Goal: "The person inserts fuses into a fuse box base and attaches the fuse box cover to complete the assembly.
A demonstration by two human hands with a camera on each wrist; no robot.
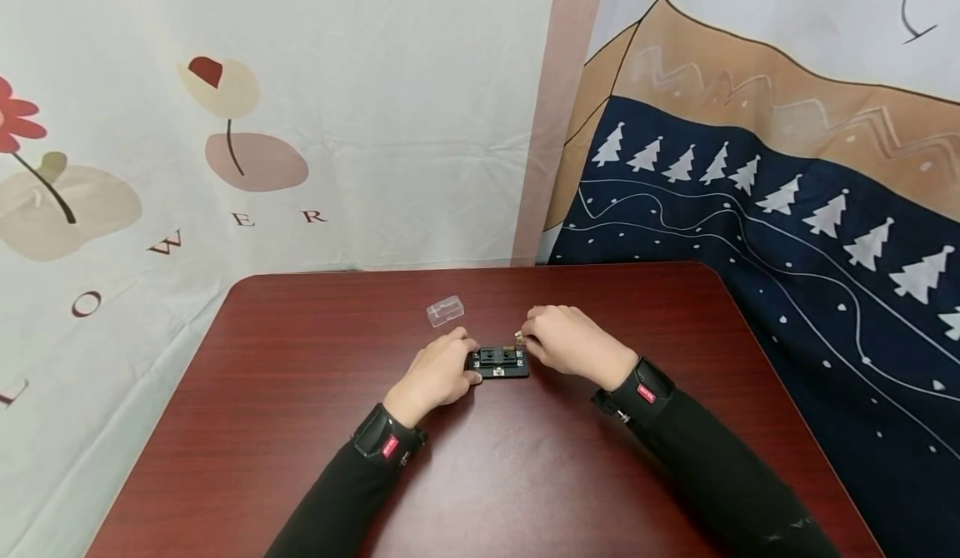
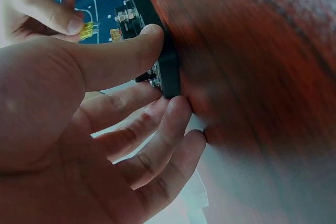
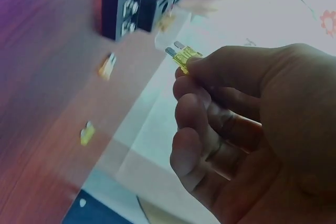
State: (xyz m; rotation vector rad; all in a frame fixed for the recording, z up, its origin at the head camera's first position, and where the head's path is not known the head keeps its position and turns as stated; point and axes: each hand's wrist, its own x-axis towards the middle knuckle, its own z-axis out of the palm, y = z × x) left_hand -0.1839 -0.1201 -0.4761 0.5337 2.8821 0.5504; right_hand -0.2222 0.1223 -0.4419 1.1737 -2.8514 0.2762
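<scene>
A black fuse box (image 1: pixel 501 371) with metal screw terminals sits on the table, gripped at its left end by my left hand (image 1: pixel 441 366). In the left wrist view the thumb (image 2: pixel 152 32) bears on the box's edge, with the fingers along the other side. My right hand (image 1: pixel 572 340) is just off the box's right end. Between thumb and index finger it pinches a yellow blade fuse (image 3: pixel 186 57), metal prongs pointing toward the box and apart from it. An amber fuse (image 2: pixel 116 34) shows at the box, partly hidden.
Behind the box lies a clear plastic cover (image 1: pixel 446 311). Two loose fuses rest on the wood in the right wrist view, one orange (image 3: pixel 107 66) and one yellow (image 3: pixel 87 134). The reddish-brown table (image 1: pixel 337 325) ends at a patterned cloth (image 1: pixel 420 125) behind.
</scene>
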